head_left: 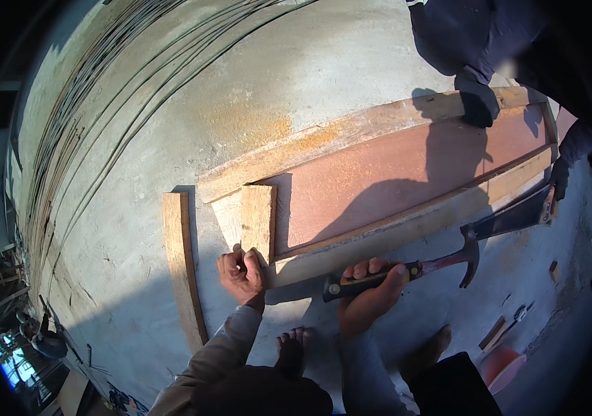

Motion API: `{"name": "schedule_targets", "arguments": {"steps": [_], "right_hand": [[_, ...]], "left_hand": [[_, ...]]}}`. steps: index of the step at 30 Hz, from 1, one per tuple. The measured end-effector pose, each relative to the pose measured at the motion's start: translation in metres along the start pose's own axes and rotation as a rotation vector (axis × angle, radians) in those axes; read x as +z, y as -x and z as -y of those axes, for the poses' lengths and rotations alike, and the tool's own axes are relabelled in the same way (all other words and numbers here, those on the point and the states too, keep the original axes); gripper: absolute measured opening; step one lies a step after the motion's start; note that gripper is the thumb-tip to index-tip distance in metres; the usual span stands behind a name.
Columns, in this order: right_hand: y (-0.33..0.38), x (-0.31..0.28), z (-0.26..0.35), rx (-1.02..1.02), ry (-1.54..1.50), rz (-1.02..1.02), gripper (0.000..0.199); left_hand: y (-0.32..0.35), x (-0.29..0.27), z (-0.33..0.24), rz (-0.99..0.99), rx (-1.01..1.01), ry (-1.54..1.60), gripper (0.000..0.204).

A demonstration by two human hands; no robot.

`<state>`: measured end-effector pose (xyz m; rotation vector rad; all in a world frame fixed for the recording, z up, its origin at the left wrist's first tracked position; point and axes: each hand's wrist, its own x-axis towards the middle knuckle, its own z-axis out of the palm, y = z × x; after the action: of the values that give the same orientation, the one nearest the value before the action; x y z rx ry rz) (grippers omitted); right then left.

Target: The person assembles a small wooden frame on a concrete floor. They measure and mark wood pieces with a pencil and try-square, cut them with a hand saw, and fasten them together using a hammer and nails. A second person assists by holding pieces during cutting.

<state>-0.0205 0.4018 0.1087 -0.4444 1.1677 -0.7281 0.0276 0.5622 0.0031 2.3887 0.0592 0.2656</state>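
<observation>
My left hand (242, 276) is closed at the near end of a short wooden block (258, 216), its thumb pressed against the wood. Whether a nail is also between the fingers, I cannot tell. That block lies across the near-left end of a long form made of wooden boards and a reddish-brown panel (379, 184). In my right hand (372, 298) is a claw hammer (441, 262), gripped round its dark handle, the head pointing right and held low beside the form's near board (407, 243).
A loose wooden strip (179, 263) lies left of the form. Another person's gloved hand (476, 102) rests on the far board (372, 123); the other glove is by a handsaw (510, 216). Long rods (102, 90) curve along the left. A reddish bowl (502, 369) stands near my foot.
</observation>
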Motion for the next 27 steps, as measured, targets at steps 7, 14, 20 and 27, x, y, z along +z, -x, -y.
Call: {"name": "schedule_targets", "arguments": {"steps": [7, 14, 20, 27], "right_hand": [[-0.007, -0.013, -0.002, 0.472, 0.57, 0.549, 0.024], [0.007, -0.005, -0.014, 0.256, 0.207, 0.116, 0.029], [-0.003, -0.011, 0.002, 0.375, 0.529, 0.394, 0.022], [0.01, -0.003, -0.017, 0.352, 0.431, 0.315, 0.027]], "left_hand": [[0.001, -0.002, -0.002, 0.008, -0.028, 0.0, 0.02], [-0.002, 0.0, -0.005, -0.029, -0.004, 0.011, 0.02], [-0.003, 0.0, -0.009, -0.042, -0.013, 0.097, 0.021], [-0.002, -0.001, 0.0, -0.012, -0.026, 0.032, 0.017]]}}
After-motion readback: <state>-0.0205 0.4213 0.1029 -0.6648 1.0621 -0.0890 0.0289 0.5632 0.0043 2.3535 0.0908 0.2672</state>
